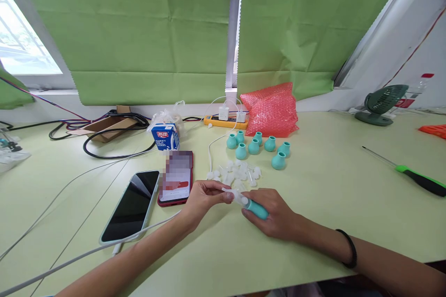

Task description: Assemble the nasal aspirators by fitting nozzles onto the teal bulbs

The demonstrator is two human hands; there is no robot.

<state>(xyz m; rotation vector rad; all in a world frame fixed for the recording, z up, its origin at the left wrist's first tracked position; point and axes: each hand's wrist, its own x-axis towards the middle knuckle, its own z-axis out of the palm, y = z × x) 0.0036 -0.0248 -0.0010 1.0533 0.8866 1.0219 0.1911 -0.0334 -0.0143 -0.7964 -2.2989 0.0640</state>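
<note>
My left hand point(208, 198) pinches a translucent whitish nozzle-like piece point(236, 196) between thumb and fingers. Its wider end meets the white top of a teal cylindrical device point(258, 210), around which my right hand point(277, 216) is closed. Whether the two parts are fully joined cannot be made out. Just beyond my hands lies a loose pile of small clear and white plastic pieces point(240, 171). Behind that pile stand several teal bulb-shaped pieces with open necks, among them one bulb point(278, 161) at the right front.
Left of my hands lie a dark phone point(132, 206) and a red-cased phone point(177, 181). A white cable point(146, 230) runs beneath my left forearm. Farther back are a milk carton point(166, 138), a power strip point(214, 122) and red bubble wrap point(273, 113). Rightward lie a screwdriver point(418, 179) and fan point(379, 104).
</note>
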